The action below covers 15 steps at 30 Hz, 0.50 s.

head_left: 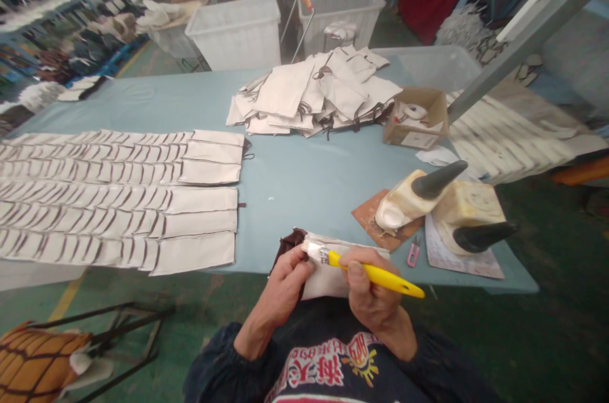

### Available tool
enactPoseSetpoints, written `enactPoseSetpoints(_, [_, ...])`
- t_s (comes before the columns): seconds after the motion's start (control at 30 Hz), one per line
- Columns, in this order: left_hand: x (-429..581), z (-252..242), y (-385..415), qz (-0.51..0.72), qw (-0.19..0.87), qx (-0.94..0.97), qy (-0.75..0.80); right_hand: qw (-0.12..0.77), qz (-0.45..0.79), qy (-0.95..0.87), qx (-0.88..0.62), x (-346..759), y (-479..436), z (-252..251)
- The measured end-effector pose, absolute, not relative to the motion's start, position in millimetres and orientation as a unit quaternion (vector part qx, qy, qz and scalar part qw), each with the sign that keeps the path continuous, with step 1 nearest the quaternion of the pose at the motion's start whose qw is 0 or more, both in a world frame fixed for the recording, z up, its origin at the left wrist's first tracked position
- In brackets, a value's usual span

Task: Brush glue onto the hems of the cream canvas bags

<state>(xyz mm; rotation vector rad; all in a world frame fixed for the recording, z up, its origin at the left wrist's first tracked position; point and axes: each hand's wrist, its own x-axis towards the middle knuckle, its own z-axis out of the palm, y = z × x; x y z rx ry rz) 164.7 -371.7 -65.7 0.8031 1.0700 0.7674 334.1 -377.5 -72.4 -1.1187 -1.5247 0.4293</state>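
My right hand (373, 282) is closed around a yellow brush (397, 281), its pale bristles at the upper edge of the cream fabric piece (328, 289), lower centre. My left hand (285, 279) pinches that piece near its dark brown left end. It lies at the near edge of the blue table (271, 168). Rightward sit pink snips (413, 254) and two black-nozzled bottles. Overlapping cream pieces (200, 206) fill the left; a loose pile (285, 89) and a cardboard box (399, 132) occupy upper centre and upper right.
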Motion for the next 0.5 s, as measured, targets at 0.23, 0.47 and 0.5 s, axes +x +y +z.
enactPoseSetpoints(0.23, [164.7, -66.1, -374.2, 0.359, 0.715, 0.333, 0.499, 0.638, 0.221, -0.542, -0.501, 346.1, -369.6, -67.6])
enactPoseSetpoints(0.47, [152.6, -60.8, -330.8, 0.372, 0.635, 0.442, 0.513, 0.658, 0.309, -0.381, -0.572, 392.0, -356.7, -87.4])
enactPoseSetpoints(0.5, [152.2, -53.9, -322.9, 0.377, 0.616, 0.467, 0.511, 0.662, 0.322, -0.360, -0.573, 397.2, -355.5, -88.8])
